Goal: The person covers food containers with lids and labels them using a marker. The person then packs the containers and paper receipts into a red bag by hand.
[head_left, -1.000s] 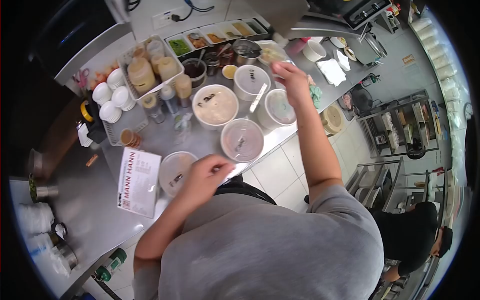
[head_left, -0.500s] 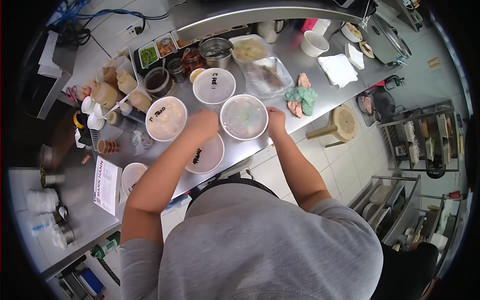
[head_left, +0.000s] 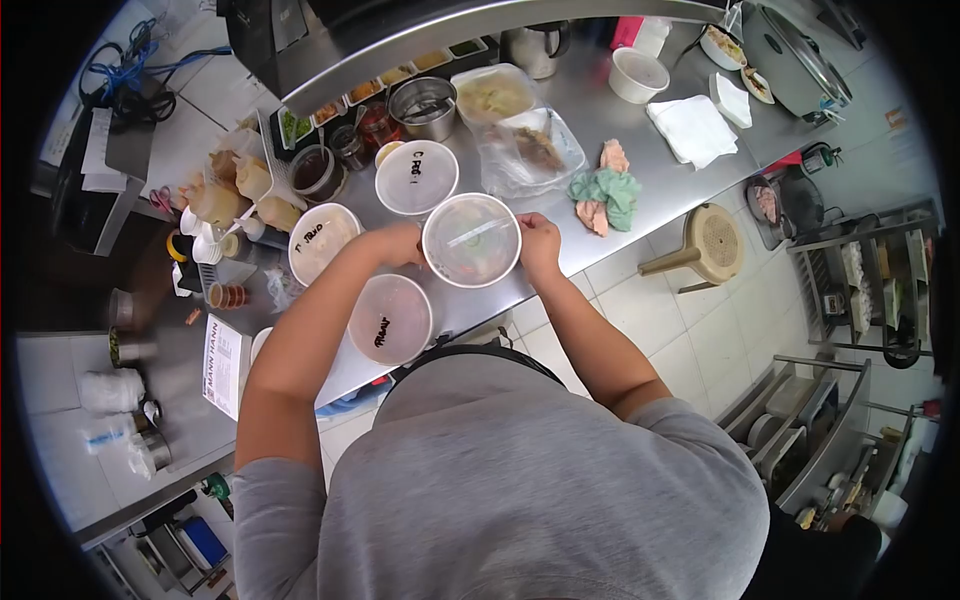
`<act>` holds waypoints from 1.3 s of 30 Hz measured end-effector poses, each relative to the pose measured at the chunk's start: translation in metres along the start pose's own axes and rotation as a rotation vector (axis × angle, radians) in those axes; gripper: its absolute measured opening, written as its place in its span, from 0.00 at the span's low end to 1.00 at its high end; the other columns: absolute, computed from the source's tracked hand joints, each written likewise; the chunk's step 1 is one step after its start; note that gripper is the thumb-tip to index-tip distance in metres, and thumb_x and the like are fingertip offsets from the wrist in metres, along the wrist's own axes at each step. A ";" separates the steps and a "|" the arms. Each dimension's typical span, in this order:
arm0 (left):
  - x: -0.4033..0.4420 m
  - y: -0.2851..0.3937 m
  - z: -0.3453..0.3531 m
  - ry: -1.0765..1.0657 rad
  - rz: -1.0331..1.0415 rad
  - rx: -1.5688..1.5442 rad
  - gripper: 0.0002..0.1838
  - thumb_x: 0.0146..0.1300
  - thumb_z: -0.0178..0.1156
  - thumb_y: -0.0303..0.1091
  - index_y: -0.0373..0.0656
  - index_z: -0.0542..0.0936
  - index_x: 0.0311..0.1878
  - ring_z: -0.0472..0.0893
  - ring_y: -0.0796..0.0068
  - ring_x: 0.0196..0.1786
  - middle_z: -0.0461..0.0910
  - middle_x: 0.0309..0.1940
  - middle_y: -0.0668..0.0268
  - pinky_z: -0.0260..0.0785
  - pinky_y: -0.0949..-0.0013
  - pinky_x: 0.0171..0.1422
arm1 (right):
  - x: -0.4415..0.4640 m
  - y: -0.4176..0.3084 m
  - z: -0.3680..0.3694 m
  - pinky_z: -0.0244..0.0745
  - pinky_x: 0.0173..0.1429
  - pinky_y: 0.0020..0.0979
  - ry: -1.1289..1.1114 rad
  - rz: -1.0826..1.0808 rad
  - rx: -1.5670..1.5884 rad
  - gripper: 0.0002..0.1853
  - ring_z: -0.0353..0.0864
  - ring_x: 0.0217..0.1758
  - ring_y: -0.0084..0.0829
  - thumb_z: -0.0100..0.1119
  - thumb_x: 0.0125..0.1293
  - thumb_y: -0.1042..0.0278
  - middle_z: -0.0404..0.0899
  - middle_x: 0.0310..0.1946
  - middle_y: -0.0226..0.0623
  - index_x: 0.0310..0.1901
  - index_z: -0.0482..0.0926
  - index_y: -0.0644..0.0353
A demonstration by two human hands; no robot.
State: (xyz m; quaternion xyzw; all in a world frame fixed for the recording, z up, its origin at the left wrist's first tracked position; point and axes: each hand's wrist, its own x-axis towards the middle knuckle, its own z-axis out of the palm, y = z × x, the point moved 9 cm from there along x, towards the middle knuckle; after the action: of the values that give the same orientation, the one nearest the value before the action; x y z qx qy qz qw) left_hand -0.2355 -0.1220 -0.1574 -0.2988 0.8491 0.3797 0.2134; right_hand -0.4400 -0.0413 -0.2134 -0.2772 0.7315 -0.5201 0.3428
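A round plastic tub with a translucent lid point(head_left: 472, 258) is between my two hands near the counter's front edge. My left hand point(head_left: 404, 246) is closed at its left rim, the fingertips partly hidden by the tub. At the opposite rim, my right hand point(head_left: 540, 242) grips with bent fingers. Green and pale food shows dimly through the lid. Around it stand more lidded tubs with black handwriting: one behind point(head_left: 416, 178), one at the left point(head_left: 322, 246) partly behind my left forearm, and one in front point(head_left: 391, 320).
Squeeze bottles point(head_left: 215, 203) crowd the left side. At the back are a metal pot point(head_left: 422, 108) and plastic bags of food point(head_left: 528, 140). A crumpled green cloth point(head_left: 605, 197) and white napkins point(head_left: 692, 135) lie to the right. A beige stool point(head_left: 712, 243) stands on the floor.
The whole view has shifted a little. My left hand has come against the tub's left rim, and the tub has moved slightly toward the left and me, with my right hand following.
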 end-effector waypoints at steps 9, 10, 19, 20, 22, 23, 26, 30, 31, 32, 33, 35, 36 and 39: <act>0.011 -0.034 0.018 0.265 -0.102 0.088 0.16 0.51 0.66 0.40 0.39 0.82 0.39 0.79 0.48 0.41 0.80 0.36 0.49 0.71 0.56 0.47 | 0.004 0.000 -0.003 0.73 0.39 0.30 0.074 -0.206 -0.107 0.13 0.80 0.32 0.34 0.63 0.54 0.67 0.81 0.31 0.44 0.38 0.80 0.67; 0.008 -0.031 0.016 0.268 -0.108 0.078 0.16 0.51 0.66 0.39 0.39 0.81 0.39 0.79 0.48 0.40 0.80 0.35 0.49 0.71 0.56 0.46 | 0.003 -0.003 -0.002 0.73 0.40 0.31 0.063 -0.227 -0.124 0.13 0.80 0.33 0.35 0.63 0.53 0.67 0.81 0.31 0.45 0.38 0.79 0.67; -0.052 -0.006 -0.021 0.557 -0.145 -0.109 0.13 0.54 0.63 0.36 0.37 0.79 0.37 0.80 0.57 0.37 0.80 0.35 0.52 0.70 0.61 0.43 | 0.013 -0.020 -0.012 0.72 0.42 0.44 -0.131 -0.266 -0.697 0.12 0.77 0.34 0.53 0.61 0.44 0.66 0.77 0.26 0.55 0.26 0.78 0.67; -0.076 0.008 -0.033 0.628 -0.164 -0.093 0.12 0.55 0.63 0.36 0.37 0.79 0.37 0.80 0.59 0.37 0.80 0.35 0.53 0.70 0.62 0.43 | 0.002 -0.034 -0.023 0.74 0.41 0.42 -0.261 -0.257 -0.785 0.12 0.78 0.32 0.52 0.60 0.42 0.66 0.78 0.25 0.55 0.23 0.78 0.68; -0.114 0.029 -0.041 0.697 -0.160 -0.239 0.12 0.57 0.61 0.36 0.37 0.79 0.37 0.80 0.61 0.37 0.79 0.35 0.54 0.70 0.63 0.43 | -0.018 -0.025 -0.051 0.77 0.26 0.33 -0.660 0.205 -0.758 0.13 0.81 0.20 0.35 0.61 0.43 0.66 0.79 0.21 0.50 0.24 0.76 0.71; -0.128 0.036 -0.040 0.734 -0.158 -0.314 0.11 0.58 0.60 0.36 0.37 0.78 0.37 0.79 0.62 0.38 0.79 0.35 0.55 0.70 0.64 0.43 | -0.035 -0.036 -0.070 0.76 0.20 0.29 -0.600 0.356 -0.466 0.14 0.81 0.18 0.30 0.63 0.44 0.69 0.79 0.21 0.44 0.30 0.75 0.71; -0.124 0.082 -0.011 0.604 0.046 -0.481 0.15 0.59 0.61 0.39 0.40 0.76 0.45 0.79 0.63 0.37 0.79 0.35 0.55 0.70 0.63 0.43 | -0.066 -0.094 -0.060 0.79 0.27 0.25 -0.635 0.194 0.017 0.12 0.82 0.26 0.27 0.65 0.48 0.79 0.79 0.25 0.40 0.34 0.73 0.66; -0.101 0.143 0.006 0.597 0.185 -0.392 0.22 0.60 0.60 0.43 0.38 0.69 0.50 0.79 0.52 0.40 0.79 0.35 0.51 0.70 0.56 0.42 | -0.108 -0.149 -0.013 0.61 0.21 0.17 -0.661 -0.125 0.116 0.09 0.70 0.19 0.16 0.66 0.54 0.77 0.75 0.22 0.31 0.33 0.75 0.64; -0.095 0.145 0.008 0.546 0.155 -0.388 0.22 0.61 0.59 0.44 0.37 0.69 0.50 0.79 0.50 0.40 0.79 0.35 0.50 0.70 0.55 0.42 | -0.113 -0.151 -0.007 0.60 0.20 0.18 -0.668 -0.087 0.198 0.08 0.68 0.19 0.15 0.66 0.55 0.76 0.75 0.21 0.30 0.33 0.75 0.64; -0.094 0.142 0.009 0.529 0.132 -0.435 0.20 0.64 0.54 0.46 0.36 0.68 0.45 0.77 0.45 0.41 0.77 0.37 0.45 0.68 0.54 0.41 | -0.116 -0.151 -0.004 0.59 0.20 0.18 -0.672 -0.050 0.283 0.07 0.67 0.18 0.14 0.65 0.56 0.76 0.74 0.21 0.29 0.33 0.75 0.64; -0.098 0.144 0.007 0.502 0.115 -0.397 0.19 0.65 0.53 0.46 0.36 0.69 0.44 0.77 0.45 0.41 0.77 0.36 0.45 0.68 0.54 0.41 | -0.117 -0.152 -0.003 0.58 0.20 0.18 -0.673 -0.011 0.367 0.07 0.65 0.18 0.14 0.65 0.56 0.75 0.73 0.20 0.28 0.32 0.75 0.64; -0.110 0.145 0.004 0.442 0.081 -0.319 0.19 0.66 0.51 0.46 0.36 0.70 0.42 0.77 0.45 0.40 0.77 0.36 0.46 0.68 0.54 0.41 | -0.111 -0.166 -0.018 0.55 0.18 0.19 -0.636 -0.133 0.401 0.07 0.62 0.16 0.13 0.59 0.62 0.71 0.72 0.19 0.27 0.34 0.75 0.66; -0.113 0.137 0.008 0.430 0.048 -0.316 0.18 0.67 0.51 0.45 0.35 0.70 0.41 0.77 0.45 0.39 0.78 0.35 0.46 0.68 0.53 0.40 | -0.099 -0.171 -0.032 0.55 0.18 0.19 -0.558 -0.178 0.512 0.07 0.62 0.15 0.14 0.57 0.63 0.70 0.72 0.19 0.28 0.35 0.76 0.66; -0.123 0.098 0.016 0.548 -0.053 -0.338 0.18 0.66 0.51 0.45 0.35 0.70 0.38 0.78 0.47 0.37 0.77 0.32 0.48 0.68 0.54 0.40 | -0.056 -0.201 -0.068 0.56 0.18 0.19 -0.532 -0.337 0.718 0.10 0.64 0.15 0.16 0.53 0.65 0.67 0.74 0.21 0.32 0.39 0.76 0.67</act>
State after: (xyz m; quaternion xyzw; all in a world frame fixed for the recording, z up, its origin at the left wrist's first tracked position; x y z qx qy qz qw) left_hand -0.2089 -0.0148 -0.0438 -0.4429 0.7918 0.4153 -0.0660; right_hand -0.4495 -0.0217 0.0051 -0.3796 0.3372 -0.6995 0.5029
